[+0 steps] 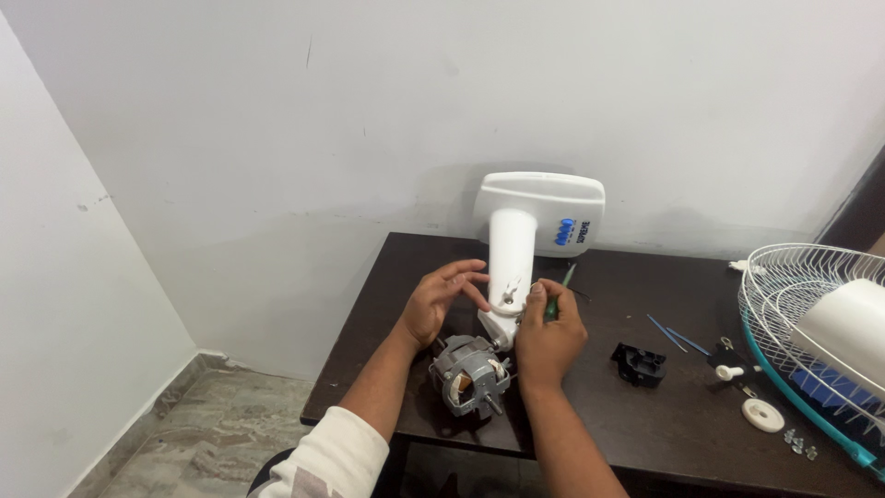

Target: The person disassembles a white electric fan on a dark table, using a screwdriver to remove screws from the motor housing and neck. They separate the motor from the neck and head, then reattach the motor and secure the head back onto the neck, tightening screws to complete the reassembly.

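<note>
So the white fan stand [513,263] is lying tipped on the dark tabletop [396,277], its flat base [539,210] up against the wall and the neck pointing toward the person. The grey motor [470,373] hangs off the neck's near end, right at the tabletop's front edge. The left hand [441,300] is mostly open, fingers spread and resting against the neck's left side, not really gripping anything. The right hand [548,339] is curled tight around a green-handled screwdriver [557,297], tip up by the neck's side. Off to the right there's a black plastic part [640,363], a white round cap [762,415], a couple of thin blue sticks [666,333], and the wire fan guard [793,304] with the white housing [843,323] sitting in it like a basket.
</note>
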